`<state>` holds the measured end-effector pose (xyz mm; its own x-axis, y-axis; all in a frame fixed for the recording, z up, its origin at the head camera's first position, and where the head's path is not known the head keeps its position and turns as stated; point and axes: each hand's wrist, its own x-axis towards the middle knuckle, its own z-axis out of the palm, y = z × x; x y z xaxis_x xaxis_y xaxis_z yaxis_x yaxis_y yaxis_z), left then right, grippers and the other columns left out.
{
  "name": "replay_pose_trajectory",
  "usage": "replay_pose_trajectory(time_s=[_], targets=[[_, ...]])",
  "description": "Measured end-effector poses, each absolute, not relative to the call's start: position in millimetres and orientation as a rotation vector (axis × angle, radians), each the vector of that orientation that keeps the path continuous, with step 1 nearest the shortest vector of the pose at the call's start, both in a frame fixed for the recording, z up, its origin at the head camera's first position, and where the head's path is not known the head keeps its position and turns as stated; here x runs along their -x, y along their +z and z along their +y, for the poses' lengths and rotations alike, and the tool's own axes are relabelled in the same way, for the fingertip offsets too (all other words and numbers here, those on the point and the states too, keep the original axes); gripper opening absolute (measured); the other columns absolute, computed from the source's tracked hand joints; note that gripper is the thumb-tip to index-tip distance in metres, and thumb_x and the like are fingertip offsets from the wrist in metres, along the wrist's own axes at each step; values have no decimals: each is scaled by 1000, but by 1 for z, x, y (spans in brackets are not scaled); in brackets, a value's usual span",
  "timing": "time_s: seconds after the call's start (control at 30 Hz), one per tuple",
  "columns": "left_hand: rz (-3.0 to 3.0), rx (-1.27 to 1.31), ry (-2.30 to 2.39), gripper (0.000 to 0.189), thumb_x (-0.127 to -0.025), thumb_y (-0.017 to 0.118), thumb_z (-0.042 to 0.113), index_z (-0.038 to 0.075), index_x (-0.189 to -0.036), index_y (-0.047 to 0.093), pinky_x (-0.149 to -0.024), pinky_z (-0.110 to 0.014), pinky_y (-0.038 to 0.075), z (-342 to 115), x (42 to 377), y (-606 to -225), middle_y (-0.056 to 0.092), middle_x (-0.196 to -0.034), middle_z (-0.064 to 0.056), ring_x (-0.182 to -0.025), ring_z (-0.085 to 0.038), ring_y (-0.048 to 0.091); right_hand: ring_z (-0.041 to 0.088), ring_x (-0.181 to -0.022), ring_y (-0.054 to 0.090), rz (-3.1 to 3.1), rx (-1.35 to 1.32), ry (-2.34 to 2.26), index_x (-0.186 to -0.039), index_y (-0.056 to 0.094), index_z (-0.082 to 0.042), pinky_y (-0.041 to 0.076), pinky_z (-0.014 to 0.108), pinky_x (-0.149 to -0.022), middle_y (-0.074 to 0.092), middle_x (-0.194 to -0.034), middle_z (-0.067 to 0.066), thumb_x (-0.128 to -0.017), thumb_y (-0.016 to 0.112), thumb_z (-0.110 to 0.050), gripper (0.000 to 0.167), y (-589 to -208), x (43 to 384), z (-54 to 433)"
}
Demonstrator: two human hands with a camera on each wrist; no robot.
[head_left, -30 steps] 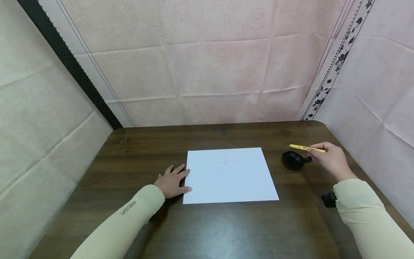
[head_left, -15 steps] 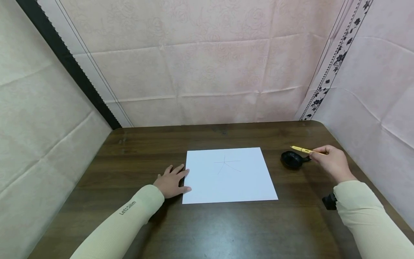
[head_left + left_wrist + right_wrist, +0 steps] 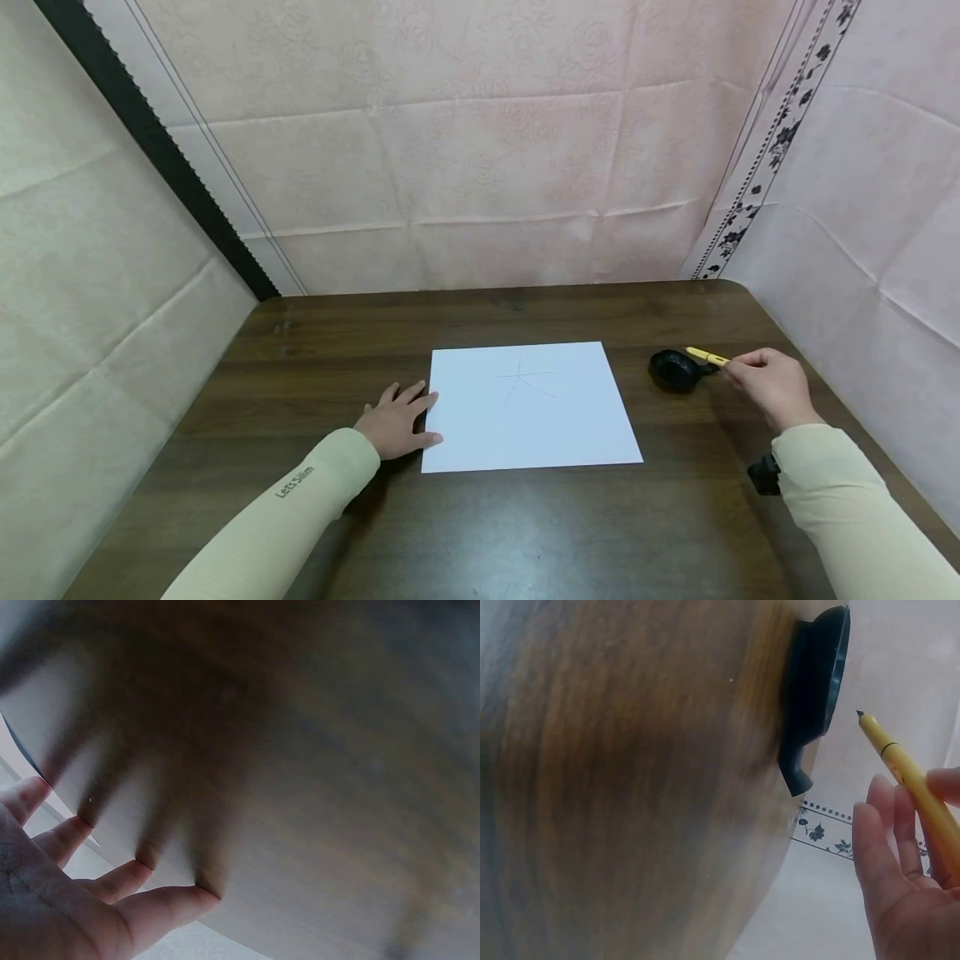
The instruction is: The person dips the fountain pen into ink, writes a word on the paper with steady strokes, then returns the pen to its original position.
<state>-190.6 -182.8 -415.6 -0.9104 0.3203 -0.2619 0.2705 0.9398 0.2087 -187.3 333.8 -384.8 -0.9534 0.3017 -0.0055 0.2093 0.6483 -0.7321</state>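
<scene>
A white sheet of paper (image 3: pixel 528 433) lies on the brown table, with a few thin crossing lines drawn in its upper half. My left hand (image 3: pixel 395 422) rests at the sheet's left edge, fingers spread, the thumb on the paper. In the left wrist view the fingertips (image 3: pixel 208 891) press on the tabletop. My right hand (image 3: pixel 774 388) pinches a yellow pen (image 3: pixel 706 357) with a dark tip, most plainly seen in the right wrist view (image 3: pixel 911 774). The pen is held above a small black round dish with a short handle (image 3: pixel 677 371), apart from it.
The wooden table (image 3: pixel 525 533) reaches back to a pale patterned cloth wall (image 3: pixel 480 167). Similar cloth hangs close along the right side (image 3: pixel 885 250) and the left side (image 3: pixel 135 333). A black wrist device (image 3: pixel 765 474) sits at the right cuff.
My right hand has come down a little toward the table, bringing the pen lower and slightly right, nearer the dish's handle. The left hand and paper stay as they were.
</scene>
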Motion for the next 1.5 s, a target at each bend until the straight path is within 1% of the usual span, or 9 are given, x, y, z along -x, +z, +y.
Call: replay_pose_trajectory(time_s=[0.13,0.4,0.6,0.8,1.03,1.27,1.5], targets=[[2800,-435,249,74,-90,59,54,21,-151,35,-99,-75,25,-183,190,-415,22,-160,-8,-143,-47,16,5,-66,60,-2725,444,1241,-101,61,3,45,22,-59,68,-74,-3,-90,58,-22,27,-388,186,336],[2796,-441,246,74,-90,58,55,20,-151,35,-99,-75,25,-182,189,-413,22,-160,-9,-142,-48,16,3,-64,60,-2720,451,1262,-101,60,5,46,21,-57,69,-74,-3,-91,56,-20,27,-390,183,339],[2800,-459,248,74,-91,59,54,19,-151,36,-98,-75,26,-183,189,-412,23,-159,-10,-142,-48,17,4,-65,61,-2736,450,1263,-102,60,7,47,22,-57,69,-75,-2,-93,56,-21,29,-392,181,341],[2802,-457,247,74,-90,58,55,20,-151,35,-98,-75,25,-184,192,-416,22,-159,-8,-142,-48,16,4,-63,60,-2736,458,1241,-101,60,7,45,24,-55,69,-72,-3,-92,56,-20,28,-394,180,342],[2807,-452,250,75,-90,59,55,20,-151,35,-98,-75,25,-185,193,-418,23,-159,-9,-142,-48,17,7,-65,60,-2765,443,1225,-102,60,7,45,25,-56,69,-75,0,-94,55,-21,30,-393,178,342],[2807,-452,252,75,-90,59,55,20,-151,35,-98,-75,25,-184,192,-417,23,-159,-9,-142,-48,18,8,-65,60,-2775,425,1198,-102,61,8,45,24,-56,70,-75,2,-94,56,-21,31,-394,176,343],[2801,-451,253,74,-90,59,54,19,-151,35,-99,-75,25,-183,191,-415,23,-159,-9,-142,-48,17,12,-67,60,-2793,458,1188,-102,60,9,45,26,-56,70,-77,4,-94,56,-22,32,-397,176,344]])
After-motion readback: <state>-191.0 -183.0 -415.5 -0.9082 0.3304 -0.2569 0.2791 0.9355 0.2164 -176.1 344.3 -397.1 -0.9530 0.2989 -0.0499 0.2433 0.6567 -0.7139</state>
